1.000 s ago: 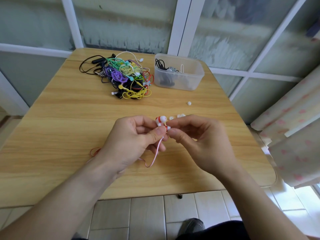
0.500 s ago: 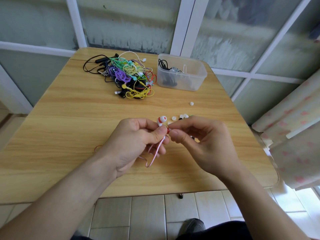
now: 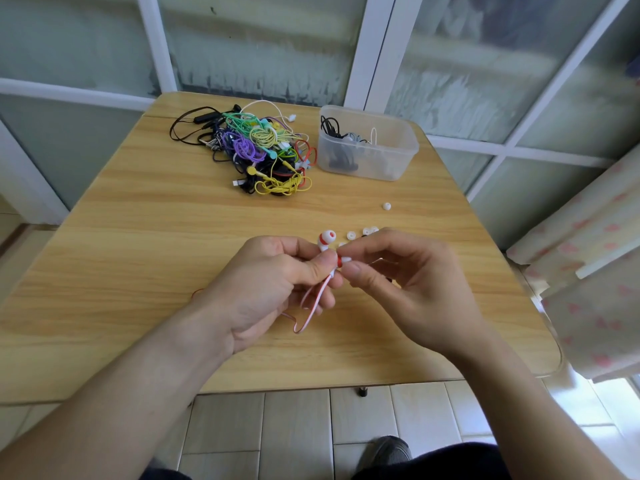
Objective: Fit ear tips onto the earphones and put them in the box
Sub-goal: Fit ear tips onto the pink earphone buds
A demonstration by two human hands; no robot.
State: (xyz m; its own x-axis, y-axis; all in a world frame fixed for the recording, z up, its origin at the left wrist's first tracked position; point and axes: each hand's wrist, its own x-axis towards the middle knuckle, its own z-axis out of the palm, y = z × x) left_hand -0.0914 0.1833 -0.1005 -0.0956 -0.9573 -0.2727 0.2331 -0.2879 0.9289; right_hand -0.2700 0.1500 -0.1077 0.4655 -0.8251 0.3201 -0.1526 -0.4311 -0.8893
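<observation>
Step in hand: fitting the second ear tip. The left hand [image 3: 273, 289] grips a red-and-white earphone pair [image 3: 325, 241] above the surface's near edge; one bud already carries its tip. The right hand [image 3: 401, 282] pinches a white ear tip [image 3: 346, 259] against the other bud. Next move, as judged: press it fully home, then carry the pair to the clear box [image 3: 369, 143] at the far right corner. Spare tips [image 3: 351, 234] lie just beyond the hands. The wooden surface [image 3: 138, 230] stands against frosted window panes; tiled floor below.
</observation>
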